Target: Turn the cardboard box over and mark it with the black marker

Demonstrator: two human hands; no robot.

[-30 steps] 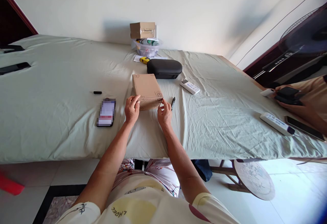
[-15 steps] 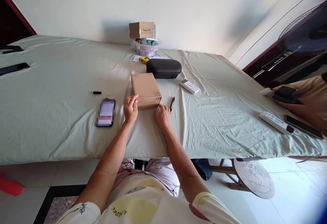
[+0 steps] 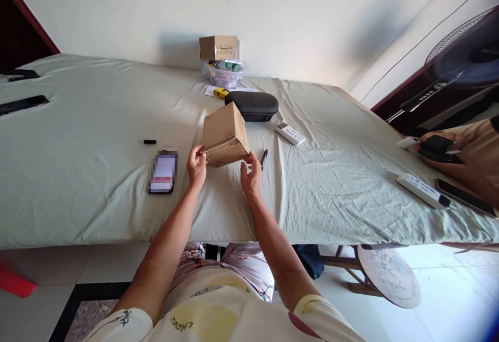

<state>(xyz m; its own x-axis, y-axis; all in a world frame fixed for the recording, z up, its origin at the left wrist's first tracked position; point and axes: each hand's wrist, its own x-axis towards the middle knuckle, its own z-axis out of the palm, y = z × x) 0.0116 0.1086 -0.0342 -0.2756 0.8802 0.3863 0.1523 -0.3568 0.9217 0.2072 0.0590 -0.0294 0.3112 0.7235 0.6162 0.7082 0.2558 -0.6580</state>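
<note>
A brown cardboard box [image 3: 222, 131] with printed line patterns is tilted, its right side raised toward the camera. My left hand [image 3: 197, 166] grips its near left corner, fingers closed on the edge. At the near right corner, my right hand [image 3: 251, 174] holds the box between thumb and fingers. Just right of that hand lies a black marker [image 3: 264, 159] on the cloth. A phone [image 3: 162, 172] with a blurred screen rests left of my left hand, with a small black cap [image 3: 150, 142] above it.
Behind the box sit a black case [image 3: 253, 105], a yellow object [image 3: 221, 93] and a plastic tub [image 3: 226, 76] bearing another carton [image 3: 218, 48]. A white box [image 3: 290, 134] lies to the right. Another person's hands [image 3: 440, 147] hold a black object at far right.
The cardboard box has gone from lying flat to tilted, with its right side lifted. My right hand has turned and moved slightly right and up with its corner.
</note>
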